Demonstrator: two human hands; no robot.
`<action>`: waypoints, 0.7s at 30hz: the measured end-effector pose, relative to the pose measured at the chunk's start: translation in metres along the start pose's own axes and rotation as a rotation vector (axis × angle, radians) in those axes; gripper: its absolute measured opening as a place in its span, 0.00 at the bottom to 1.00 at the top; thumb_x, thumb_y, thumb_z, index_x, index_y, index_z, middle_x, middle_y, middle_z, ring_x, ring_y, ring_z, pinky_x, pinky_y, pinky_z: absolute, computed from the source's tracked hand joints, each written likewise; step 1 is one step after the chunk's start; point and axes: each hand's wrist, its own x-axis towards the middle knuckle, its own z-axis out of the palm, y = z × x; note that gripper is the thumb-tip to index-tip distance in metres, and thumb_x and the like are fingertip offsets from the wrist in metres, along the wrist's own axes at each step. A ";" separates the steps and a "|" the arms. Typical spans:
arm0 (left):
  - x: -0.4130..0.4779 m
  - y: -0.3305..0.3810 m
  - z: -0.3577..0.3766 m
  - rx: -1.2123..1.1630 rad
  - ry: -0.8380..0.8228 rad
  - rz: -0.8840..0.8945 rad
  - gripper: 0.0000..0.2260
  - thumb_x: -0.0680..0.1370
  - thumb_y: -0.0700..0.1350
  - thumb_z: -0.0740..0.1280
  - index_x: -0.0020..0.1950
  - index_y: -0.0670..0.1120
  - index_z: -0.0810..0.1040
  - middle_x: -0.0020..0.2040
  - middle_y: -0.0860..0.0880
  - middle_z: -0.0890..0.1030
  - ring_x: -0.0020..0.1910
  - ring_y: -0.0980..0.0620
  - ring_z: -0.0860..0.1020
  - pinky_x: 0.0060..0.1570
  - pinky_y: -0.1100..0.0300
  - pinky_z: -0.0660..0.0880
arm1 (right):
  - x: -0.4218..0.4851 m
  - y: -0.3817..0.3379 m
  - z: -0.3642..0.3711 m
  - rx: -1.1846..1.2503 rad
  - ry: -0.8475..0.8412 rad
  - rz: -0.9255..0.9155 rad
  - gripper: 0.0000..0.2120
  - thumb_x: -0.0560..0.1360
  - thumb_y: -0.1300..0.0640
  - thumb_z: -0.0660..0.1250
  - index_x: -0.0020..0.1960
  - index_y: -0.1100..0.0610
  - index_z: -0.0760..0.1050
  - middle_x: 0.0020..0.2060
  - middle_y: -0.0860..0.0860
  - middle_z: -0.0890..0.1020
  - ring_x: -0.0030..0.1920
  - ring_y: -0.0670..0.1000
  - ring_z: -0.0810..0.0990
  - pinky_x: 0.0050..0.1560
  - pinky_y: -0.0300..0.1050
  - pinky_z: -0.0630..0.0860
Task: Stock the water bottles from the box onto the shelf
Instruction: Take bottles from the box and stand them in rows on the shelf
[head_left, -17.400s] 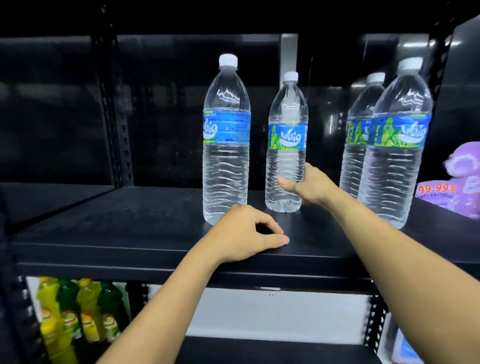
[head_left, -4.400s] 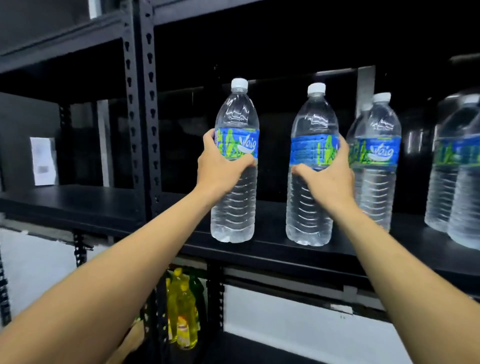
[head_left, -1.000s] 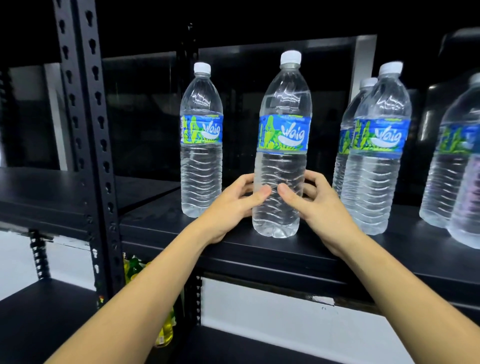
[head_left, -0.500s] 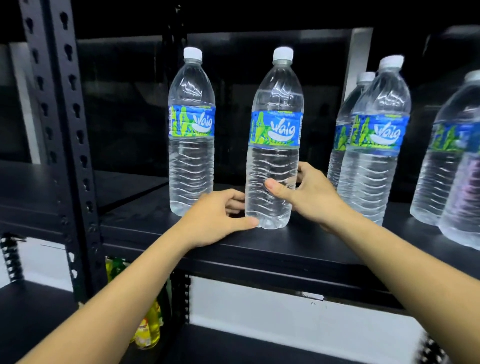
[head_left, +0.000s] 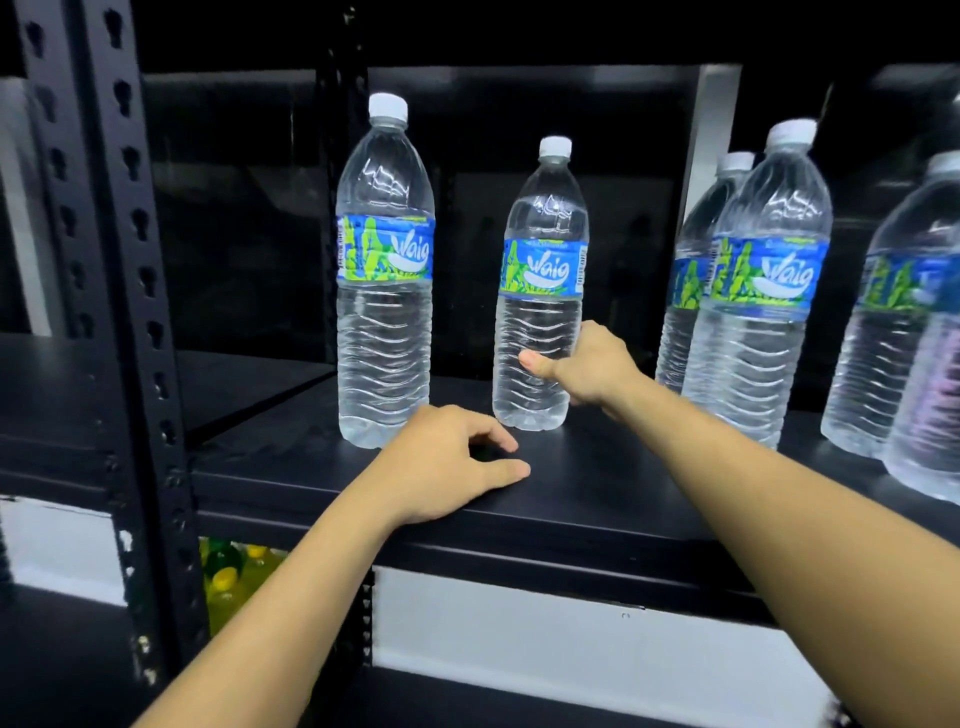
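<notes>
Several clear water bottles with blue-green labels and white caps stand upright on the black shelf (head_left: 597, 499). My right hand (head_left: 587, 366) grips the lower body of the middle bottle (head_left: 543, 291), thumb across its front; that bottle stands deep on the shelf. The left bottle (head_left: 385, 291) stands nearer the front, just behind my left hand (head_left: 447, 465), which rests on the shelf near its front edge with fingers loosely curled, holding nothing. More bottles (head_left: 763, 291) stand to the right. The box is out of view.
A black perforated upright (head_left: 130, 312) rises at the left. Yellow and green bottles (head_left: 228, 566) sit on the shelf below. Bare shelf surface lies in front of the middle bottle and left of the upright.
My right hand has pushed the middle bottle back, deeper onto the shelf. My left hand let go of it and has come to rest on the shelf near its front edge.
</notes>
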 end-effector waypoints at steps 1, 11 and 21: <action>0.000 -0.002 0.000 0.000 -0.003 0.000 0.09 0.71 0.62 0.75 0.48 0.61 0.85 0.49 0.63 0.85 0.59 0.55 0.78 0.63 0.52 0.75 | 0.003 0.000 0.001 -0.015 -0.003 0.005 0.22 0.69 0.44 0.80 0.59 0.52 0.82 0.51 0.47 0.86 0.52 0.50 0.84 0.49 0.42 0.78; -0.001 -0.004 0.000 -0.016 -0.014 0.010 0.07 0.72 0.63 0.73 0.46 0.63 0.85 0.49 0.62 0.85 0.61 0.59 0.77 0.62 0.55 0.76 | 0.039 0.007 0.009 0.016 -0.043 0.097 0.20 0.69 0.48 0.81 0.58 0.53 0.83 0.50 0.50 0.86 0.51 0.54 0.85 0.52 0.51 0.83; 0.000 -0.003 0.001 -0.008 -0.006 0.033 0.07 0.73 0.62 0.74 0.47 0.62 0.86 0.49 0.63 0.85 0.61 0.58 0.78 0.63 0.54 0.75 | 0.035 0.014 0.012 -0.043 -0.001 0.004 0.21 0.73 0.45 0.77 0.63 0.50 0.81 0.57 0.48 0.86 0.59 0.52 0.82 0.56 0.42 0.74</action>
